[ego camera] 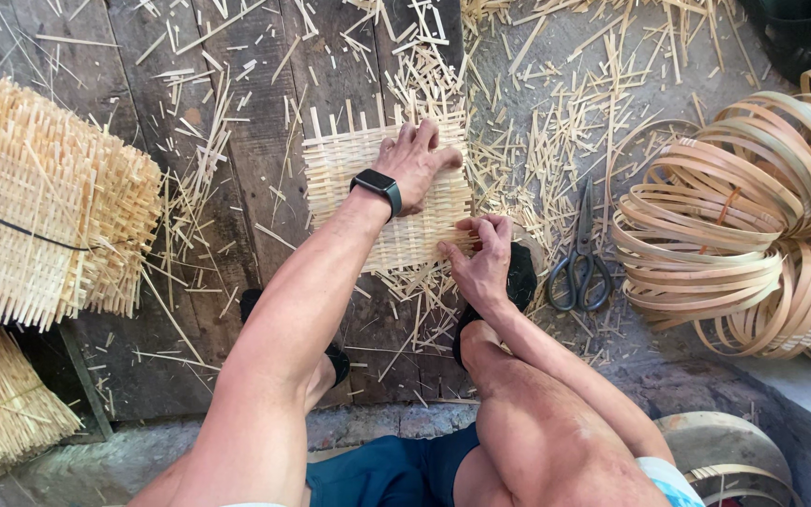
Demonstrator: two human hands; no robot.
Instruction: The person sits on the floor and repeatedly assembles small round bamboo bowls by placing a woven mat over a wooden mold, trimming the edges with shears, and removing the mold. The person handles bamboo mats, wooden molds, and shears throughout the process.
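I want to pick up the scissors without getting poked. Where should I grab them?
Take the scissors by the two round handle loops, which lie at the end nearer the person, beside the right hand. The shut blades point away, toward the straw scraps. Coming from the near side probably keeps your fingers off the tips, and the loops give a rounded place to hold.

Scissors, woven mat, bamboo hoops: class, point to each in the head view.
scissors (582, 246), head view, on the blades near the pivot
woven mat (340, 174), head view, on its bare left part
bamboo hoops (725, 235), head view, on the pile's middle bands
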